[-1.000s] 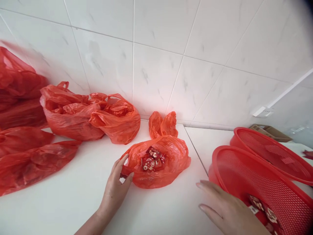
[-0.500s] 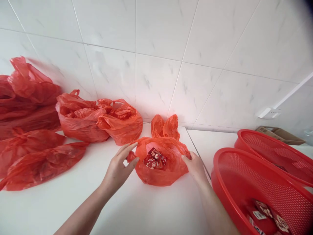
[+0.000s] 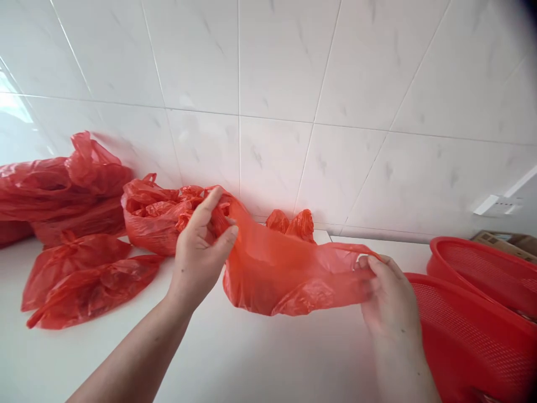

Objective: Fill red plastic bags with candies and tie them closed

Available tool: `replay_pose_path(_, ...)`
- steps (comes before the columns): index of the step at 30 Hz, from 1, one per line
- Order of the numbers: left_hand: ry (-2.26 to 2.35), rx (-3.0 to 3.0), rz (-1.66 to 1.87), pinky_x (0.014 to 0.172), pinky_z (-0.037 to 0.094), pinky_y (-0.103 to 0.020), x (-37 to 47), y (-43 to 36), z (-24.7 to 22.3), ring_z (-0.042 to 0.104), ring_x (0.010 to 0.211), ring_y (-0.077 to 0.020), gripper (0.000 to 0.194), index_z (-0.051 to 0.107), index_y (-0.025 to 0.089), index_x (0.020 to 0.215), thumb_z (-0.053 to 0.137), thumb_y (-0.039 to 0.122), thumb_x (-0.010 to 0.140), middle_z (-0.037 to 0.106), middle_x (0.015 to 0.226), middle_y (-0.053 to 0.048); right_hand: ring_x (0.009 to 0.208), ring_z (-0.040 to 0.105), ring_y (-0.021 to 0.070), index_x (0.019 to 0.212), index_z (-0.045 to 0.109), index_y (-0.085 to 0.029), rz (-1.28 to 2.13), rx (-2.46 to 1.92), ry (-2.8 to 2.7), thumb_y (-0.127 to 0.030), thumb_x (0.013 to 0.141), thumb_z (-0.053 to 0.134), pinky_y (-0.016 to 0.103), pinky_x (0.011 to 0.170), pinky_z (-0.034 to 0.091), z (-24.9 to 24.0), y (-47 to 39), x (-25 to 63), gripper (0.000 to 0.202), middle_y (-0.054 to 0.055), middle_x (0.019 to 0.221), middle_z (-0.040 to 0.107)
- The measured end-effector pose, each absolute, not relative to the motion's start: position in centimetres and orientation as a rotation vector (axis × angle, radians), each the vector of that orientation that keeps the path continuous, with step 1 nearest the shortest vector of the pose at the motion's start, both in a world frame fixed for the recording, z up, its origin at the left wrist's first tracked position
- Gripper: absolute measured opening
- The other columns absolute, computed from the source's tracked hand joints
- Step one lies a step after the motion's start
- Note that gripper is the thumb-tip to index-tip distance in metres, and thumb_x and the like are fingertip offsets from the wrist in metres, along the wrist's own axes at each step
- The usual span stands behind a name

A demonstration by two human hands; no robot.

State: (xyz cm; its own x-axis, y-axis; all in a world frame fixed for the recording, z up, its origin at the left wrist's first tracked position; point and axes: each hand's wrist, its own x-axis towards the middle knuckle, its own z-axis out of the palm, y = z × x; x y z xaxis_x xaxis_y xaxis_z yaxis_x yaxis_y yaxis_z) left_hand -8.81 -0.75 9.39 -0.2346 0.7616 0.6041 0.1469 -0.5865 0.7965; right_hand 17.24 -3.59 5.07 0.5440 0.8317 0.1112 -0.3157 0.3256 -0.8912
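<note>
A thin red plastic bag [image 3: 285, 274] is stretched sideways above the white table between my hands. My left hand [image 3: 199, 252] grips its gathered left side, the forefinger pointing up and the thumb at the front. The bag's right handle end is pinched by my right hand [image 3: 388, 285], which is slightly blurred. The bag's opening is turned from view, so its contents are hidden. Behind it, two red plastic tips [image 3: 289, 223] stand against the wall.
Left of my hands, stuffed red bags [image 3: 155, 218] line the tiled wall, with knotted bags [image 3: 96, 280] lying before them. At right stand two red mesh baskets [image 3: 474, 330], a cardboard box [image 3: 507, 243] behind. A power socket [image 3: 498, 205] sits on the wall.
The bag has been lifted and pulled wide, its right end drawn rightward by my right hand. The red printed packets inside no longer show. The view has shifted a little.
</note>
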Motion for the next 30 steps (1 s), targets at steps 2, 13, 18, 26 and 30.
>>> replay_pose_path(2, 1.066, 1.600, 1.881, 0.088, 0.051, -0.034, -8.2, -0.7, 9.4, 0.062, 0.097, -0.0168, 0.066, 0.036, 0.032, 0.143, 0.061, 0.021, 0.083, 0.065, 0.111, -0.003, 0.063, 0.055, 0.0104, 0.069, 0.057, -0.019, 0.866, -0.937, -0.576, -0.028, 0.070, 0.068, 0.021, 0.054, 0.044, 4.5, -2.9, 17.3, 0.015, -0.002, 0.072, 0.058)
replay_pose_path(13, 0.858, 1.811, 1.548, 0.080, 0.056, -0.031, -9.0, -1.6, 10.3, 0.065, 0.091, -0.0173, 0.065, 0.038, 0.034, 0.142, 0.064, 0.027, 0.083, 0.061, 0.125, -0.005, 0.089, 0.062, 0.0161, 0.079, 0.065, -0.021, 0.949, -0.848, -0.557, -0.031, 0.073, 0.069, 0.028, 0.075, 0.052, 4.1, -2.2, 17.1, 0.012, 0.000, 0.090, 0.066)
replay_pose_path(18, 1.107, 1.804, 1.598, 0.086, 0.056, -0.032, -9.7, -1.6, 9.2, 0.067, 0.092, -0.0166, 0.051, 0.048, 0.034, 0.136, 0.058, 0.026, 0.087, 0.063, 0.125, -0.004, 0.102, 0.062, 0.0222, 0.065, 0.055, -0.019, 1.027, -0.804, -0.521, -0.038, 0.076, 0.068, 0.033, 0.077, 0.052, 4.9, -2.0, 17.1, 0.025, 0.007, 0.104, 0.069)
replay_pose_path(26, 1.310, 2.463, 1.697, 0.076, 0.054, -0.027, -10.6, -0.7, 9.2, 0.067, 0.085, -0.0143, 0.041, 0.057, 0.023, 0.124, 0.055, 0.011, 0.085, 0.072, 0.097, -0.001, 0.035, 0.027, 0.0032, 0.063, 0.049, -0.020, 1.185, -0.520, -0.481, -0.046, 0.083, 0.061, 0.015, 0.035, 0.028, 4.7, 0.0, 16.3, 0.036, -0.010, 0.043, 0.031)
replay_pose_path(30, 1.261, 2.542, 1.720, 0.067, 0.049, -0.024, -10.4, -0.9, 10.3, 0.061, 0.076, -0.0122, 0.018, 0.067, 0.021, 0.091, 0.057, 0.008, 0.082, 0.065, 0.083, 0.000, 0.034, 0.022, 0.0060, 0.090, 0.063, -0.023, 1.088, -0.610, -0.721, -0.061, 0.089, 0.040, 0.019, 0.036, 0.023, 5.4, -1.1, 14.8, 0.044, -0.008, 0.038, 0.037)
